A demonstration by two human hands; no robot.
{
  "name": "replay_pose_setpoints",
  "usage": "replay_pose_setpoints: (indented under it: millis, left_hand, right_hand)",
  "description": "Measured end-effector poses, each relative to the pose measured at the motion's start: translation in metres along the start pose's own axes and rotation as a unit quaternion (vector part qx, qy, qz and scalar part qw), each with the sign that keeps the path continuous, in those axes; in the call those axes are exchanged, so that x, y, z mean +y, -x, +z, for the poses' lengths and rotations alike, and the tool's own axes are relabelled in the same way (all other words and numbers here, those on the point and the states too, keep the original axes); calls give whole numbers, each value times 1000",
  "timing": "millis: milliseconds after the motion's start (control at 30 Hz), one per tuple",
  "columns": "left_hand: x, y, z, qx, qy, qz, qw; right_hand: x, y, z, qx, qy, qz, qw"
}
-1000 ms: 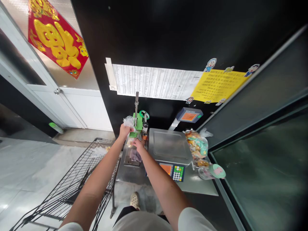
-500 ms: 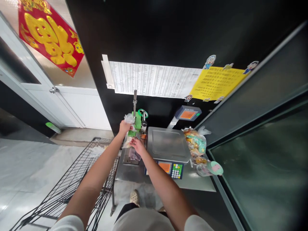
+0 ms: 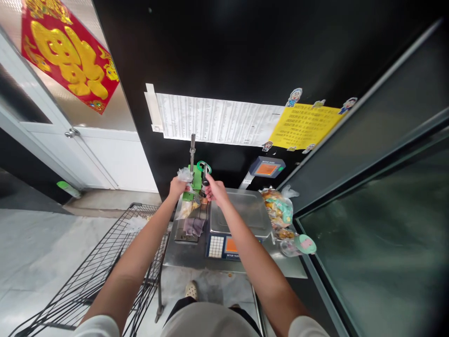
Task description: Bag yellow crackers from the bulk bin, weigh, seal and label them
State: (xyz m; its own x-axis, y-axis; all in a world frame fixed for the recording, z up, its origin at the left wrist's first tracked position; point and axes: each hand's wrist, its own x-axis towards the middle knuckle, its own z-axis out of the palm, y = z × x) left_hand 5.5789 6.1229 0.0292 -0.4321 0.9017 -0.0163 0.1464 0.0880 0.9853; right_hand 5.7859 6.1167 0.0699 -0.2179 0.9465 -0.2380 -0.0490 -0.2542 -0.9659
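My left hand (image 3: pixel 177 187) is closed around the gathered neck of a clear plastic bag (image 3: pixel 188 210), left of a green bag sealer (image 3: pixel 197 175). The bag's crumpled top sticks up above my fingers. Its lower part, with pale yellowish contents I cannot make out, hangs below the sealer. My right hand (image 3: pixel 216 192) is closed on the sealer's lever at its black knob (image 3: pixel 206 182), with the fingers partly hidden. A green ring (image 3: pixel 204 166) sits behind the lever.
A folded greyish-purple cloth (image 3: pixel 193 227) lies in front of the sealer. To the right stands a weighing scale (image 3: pixel 242 210), then bagged goods (image 3: pixel 278 208) and a jar with a mint lid (image 3: pixel 305 244). A wire shopping cart (image 3: pixel 115 252) stands at left. Behind is a black wall (image 3: pixel 224 56).
My right hand has moved up from the lower part of the bag to the sealer's lever and closed on it. My left hand still holds the bag's neck. The view has shifted slightly.
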Motion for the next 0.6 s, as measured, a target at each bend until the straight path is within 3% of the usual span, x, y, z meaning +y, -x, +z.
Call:
replay_pose_setpoints:
  millis: [100,267,600]
  left_hand:
    - [1,0,-3,3,-30,10,1000]
    - [8,-2,-11,32,-80,38,996]
    - [17,-1,-12,42,-77,13,996]
  right_hand:
    - [-9,7,12,-18,2,9,1000]
    - [7,31,21,18,3,3,1000]
    - [90,65,16,31,105,-51,993]
